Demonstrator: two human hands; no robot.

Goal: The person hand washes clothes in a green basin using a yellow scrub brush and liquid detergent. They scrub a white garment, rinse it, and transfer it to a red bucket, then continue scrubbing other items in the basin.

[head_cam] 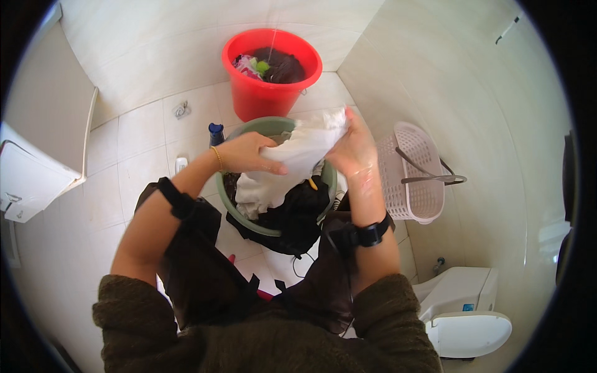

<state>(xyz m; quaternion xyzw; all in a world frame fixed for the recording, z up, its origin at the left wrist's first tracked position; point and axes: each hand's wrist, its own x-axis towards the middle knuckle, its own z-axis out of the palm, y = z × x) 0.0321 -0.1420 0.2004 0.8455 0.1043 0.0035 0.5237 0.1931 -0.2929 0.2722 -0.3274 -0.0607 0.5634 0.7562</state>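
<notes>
A white cloth [298,151] is stretched between my hands above a green basin [225,198]. My left hand [252,153] grips its left side, fingers partly hidden behind the fabric. At the upper right end, my right hand [353,144] pinches the cloth, which blurs there. The lower part of the cloth hangs down into the basin. Black clothing [298,205] lies in the basin and drapes over its front rim. A small yellow item [313,184] rests on the black fabric.
Behind the basin stands a red bucket [266,100] holding wet clothes under a thin stream of water. A blue bottle [216,135] and a white brush-like item [181,164] are at left. To the right are a pink plastic basket [419,196] and a toilet [466,298].
</notes>
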